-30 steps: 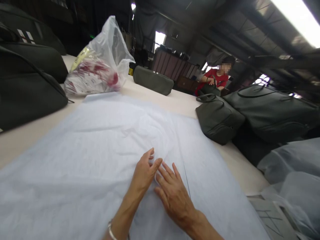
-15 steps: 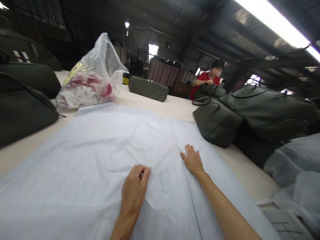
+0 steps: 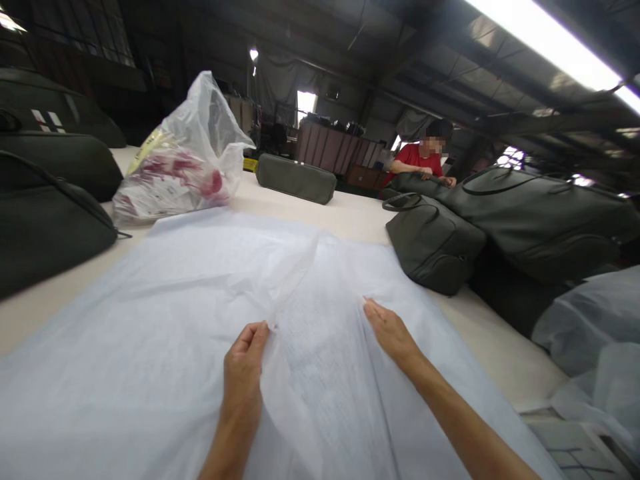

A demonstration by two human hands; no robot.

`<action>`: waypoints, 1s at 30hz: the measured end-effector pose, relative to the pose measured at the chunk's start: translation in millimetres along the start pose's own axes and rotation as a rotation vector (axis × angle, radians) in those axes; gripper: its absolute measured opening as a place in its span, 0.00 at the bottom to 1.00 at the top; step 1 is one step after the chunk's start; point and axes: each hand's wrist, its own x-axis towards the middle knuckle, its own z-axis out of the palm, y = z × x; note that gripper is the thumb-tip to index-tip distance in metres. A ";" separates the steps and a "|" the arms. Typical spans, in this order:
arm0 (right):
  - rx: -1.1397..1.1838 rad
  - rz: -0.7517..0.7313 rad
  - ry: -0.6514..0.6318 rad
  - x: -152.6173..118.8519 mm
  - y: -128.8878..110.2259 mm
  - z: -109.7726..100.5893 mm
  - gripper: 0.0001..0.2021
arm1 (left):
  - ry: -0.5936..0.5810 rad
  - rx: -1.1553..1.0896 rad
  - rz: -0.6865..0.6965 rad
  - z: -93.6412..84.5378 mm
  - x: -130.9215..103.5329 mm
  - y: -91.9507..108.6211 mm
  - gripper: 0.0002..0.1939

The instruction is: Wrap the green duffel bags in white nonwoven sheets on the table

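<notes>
A wide, thin white sheet point(image 3: 150, 333) covers the near part of the table, wrinkled and layered. My left hand point(image 3: 245, 367) pinches a loose edge of it near the middle, and this edge is lifted into a translucent fold. To the right, my right hand point(image 3: 393, 333) has its fingers drawn together on the sheet beside a long crease, seemingly gripping the material; its fingertips are partly hidden. Between the hands lies a lower layer of the same white material.
Dark green bags stand at left point(image 3: 50, 233) and right point(image 3: 435, 243), with a long dark pouch point(image 3: 295, 179) at the back. A clear plastic bag point(image 3: 175, 173) with red and white contents sits back left. A person in red point(image 3: 417, 157) handles a dark bag across the table point(image 3: 355, 220).
My left hand has moved left, pulling up the sheet's edge. My right hand has gone from spread flat to fingers together. The person in red now has both hands showing at the dark bag.
</notes>
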 end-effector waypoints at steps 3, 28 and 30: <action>-0.088 -0.091 -0.165 -31.5 -29.1 10.7 0.27 | 0.059 0.169 0.166 -1.2 1.3 -2.9 0.19; -0.094 -0.130 -0.087 -38.5 -50.1 58.3 0.23 | -0.186 1.283 1.004 4.1 2.2 -42.0 0.13; -0.050 -0.179 -0.145 -42.5 -49.8 27.1 0.25 | -0.182 1.241 1.023 4.6 1.5 -38.2 0.13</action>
